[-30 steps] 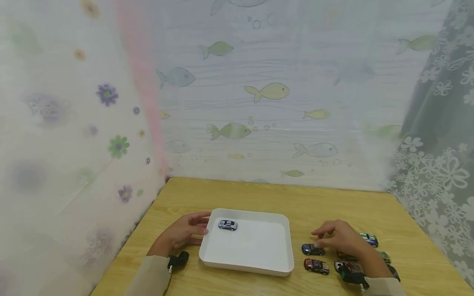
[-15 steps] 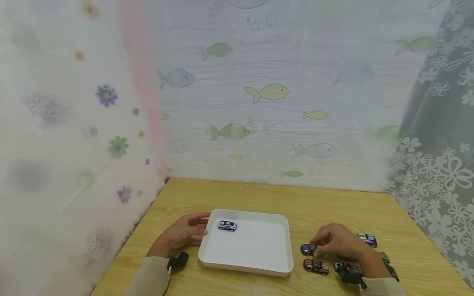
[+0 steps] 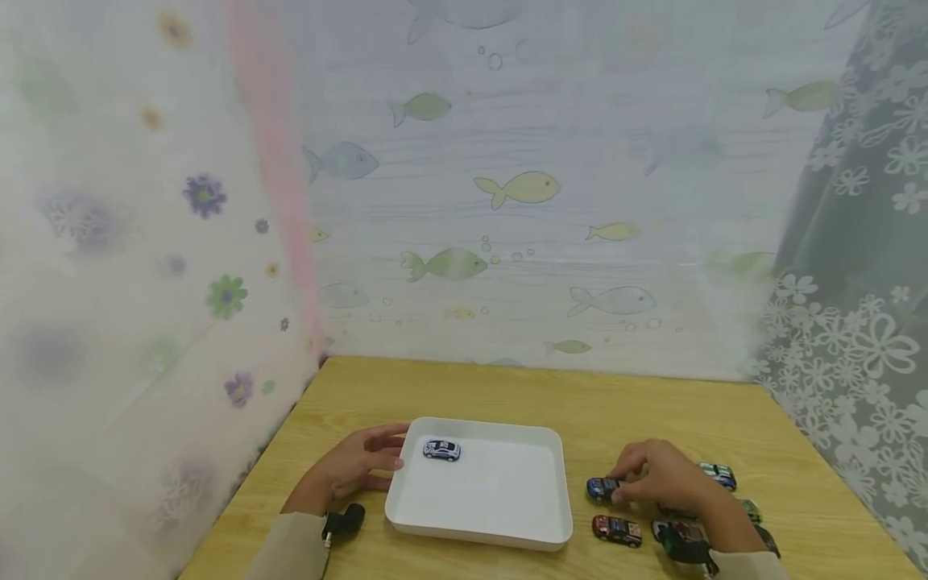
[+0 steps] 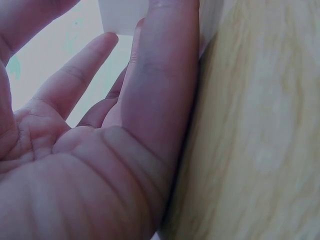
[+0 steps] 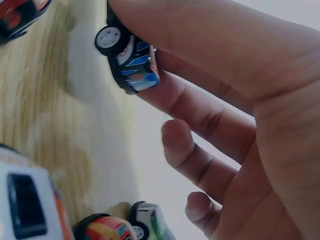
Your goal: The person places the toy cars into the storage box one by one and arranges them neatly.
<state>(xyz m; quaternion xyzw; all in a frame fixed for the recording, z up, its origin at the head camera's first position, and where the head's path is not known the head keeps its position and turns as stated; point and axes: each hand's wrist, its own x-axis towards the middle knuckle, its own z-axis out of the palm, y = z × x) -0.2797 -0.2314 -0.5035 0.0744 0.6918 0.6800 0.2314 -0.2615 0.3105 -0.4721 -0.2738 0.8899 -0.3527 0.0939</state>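
A white tray [image 3: 507, 515] sits on the wooden table, with a small white toy car [image 3: 441, 449] in its far left corner. My left hand [image 3: 362, 466] rests open on the table against the tray's left rim; the left wrist view shows straight fingers [image 4: 160, 80] beside the tray wall [image 4: 122, 15]. My right hand [image 3: 652, 477] pinches a blue toy car [image 3: 602, 486] just right of the tray; the right wrist view shows that blue toy car [image 5: 131, 60] between thumb and fingers.
Several more toy cars lie around the right hand: a red one [image 3: 617, 529], a green-white one [image 3: 720, 474], and others partly hidden under the wrist. Fish-print and flower-print curtains close in the table on three sides.
My right hand dropped from hovering over the cars and closed its fingers on the blue car. The left hand stayed by the tray.
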